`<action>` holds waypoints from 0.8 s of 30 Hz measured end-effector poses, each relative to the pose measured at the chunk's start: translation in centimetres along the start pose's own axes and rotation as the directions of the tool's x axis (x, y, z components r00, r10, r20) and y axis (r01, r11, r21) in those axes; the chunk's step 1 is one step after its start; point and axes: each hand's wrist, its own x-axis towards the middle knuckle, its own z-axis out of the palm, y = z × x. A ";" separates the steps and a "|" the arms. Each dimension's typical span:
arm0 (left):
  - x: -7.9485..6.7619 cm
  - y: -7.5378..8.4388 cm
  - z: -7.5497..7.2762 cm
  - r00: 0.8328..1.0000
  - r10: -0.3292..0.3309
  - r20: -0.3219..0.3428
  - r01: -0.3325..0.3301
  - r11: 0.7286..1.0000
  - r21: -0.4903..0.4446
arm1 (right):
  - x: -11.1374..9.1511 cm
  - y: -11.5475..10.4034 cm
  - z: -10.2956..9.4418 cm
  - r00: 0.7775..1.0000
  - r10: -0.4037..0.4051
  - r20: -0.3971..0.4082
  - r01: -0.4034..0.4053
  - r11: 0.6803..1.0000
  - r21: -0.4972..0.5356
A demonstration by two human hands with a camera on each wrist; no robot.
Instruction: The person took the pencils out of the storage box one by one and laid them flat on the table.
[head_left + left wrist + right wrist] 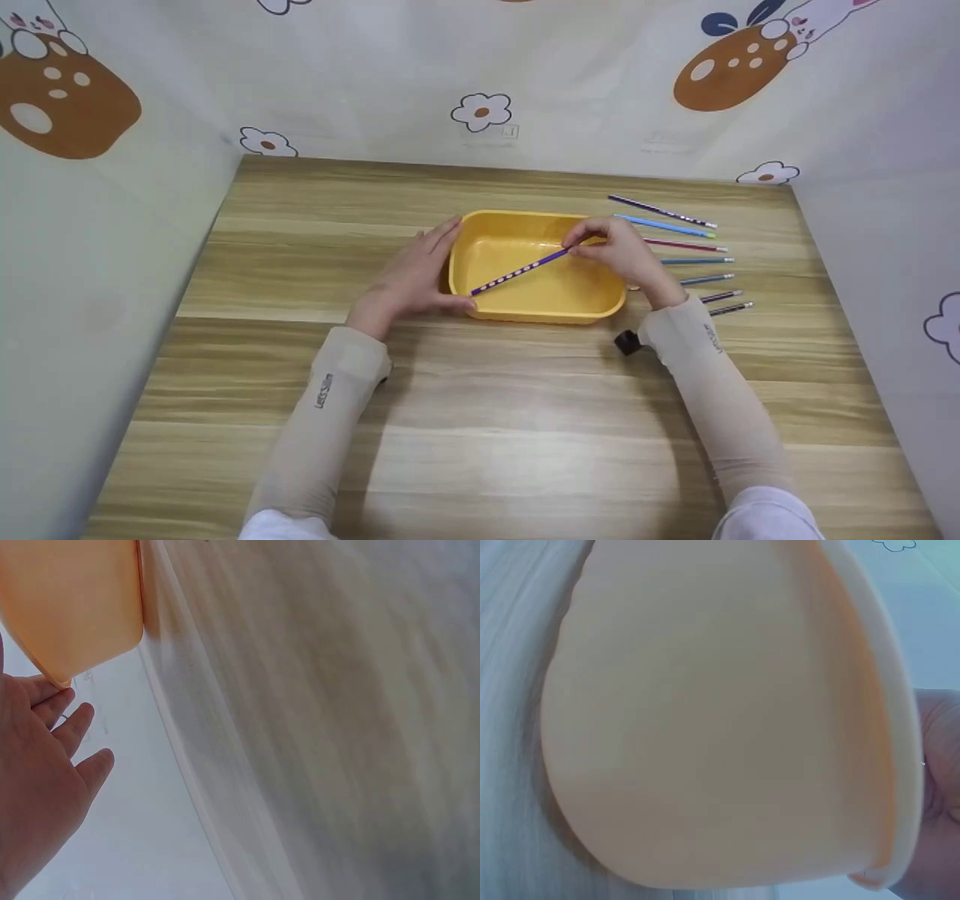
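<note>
A purple pencil point(517, 274) with a row of pale spots lies slantwise over the yellow plastic basin point(547, 318). Thumb and fingers of my right hand point(619, 251) pinch its upper right end, while its other end is near the basin's front left corner. Spread along the basin's left end, my left hand point(416, 277) touches the rim with extended fingers and thumb. The left wrist view shows the fingers point(73, 731) of that hand at the basin's rim. In the right wrist view the basin's wall point(705, 727) hides the pencil and most of the right hand.
Several pencils lie in a loose column right of the basin, among them a light blue pencil point(667, 226) and a dark red pencil point(686, 245); the right hand and forearm partly cover some. Patterned sheeting point(375, 97) walls the wooden table point(480, 450) at the back and sides.
</note>
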 end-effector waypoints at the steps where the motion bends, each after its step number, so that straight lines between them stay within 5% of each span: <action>1: 0.0 0.0 0.0 1.000 -0.003 -0.001 0.003 1.000 -0.002 | -0.1 0.0 -0.1 1.000 0.004 -0.006 -0.004 1.000 0.012; 13: 0.1 0.0 0.1 1.000 -0.011 0.006 0.011 1.000 -0.004 | -1.1 0.5 -1.5 0.990 -0.001 -0.141 0.028 0.981 0.190; 18: 0.1 -0.1 0.1 1.000 -0.003 -0.003 0.003 1.000 0.017 | -1.8 0.7 -2.2 0.969 -0.044 -0.242 0.118 0.946 0.300; 24: 0.0 0.0 0.1 1.000 -0.005 -0.007 0.005 1.000 0.015 | -2.8 1.0 -3.4 0.947 0.031 -0.320 0.115 0.897 0.427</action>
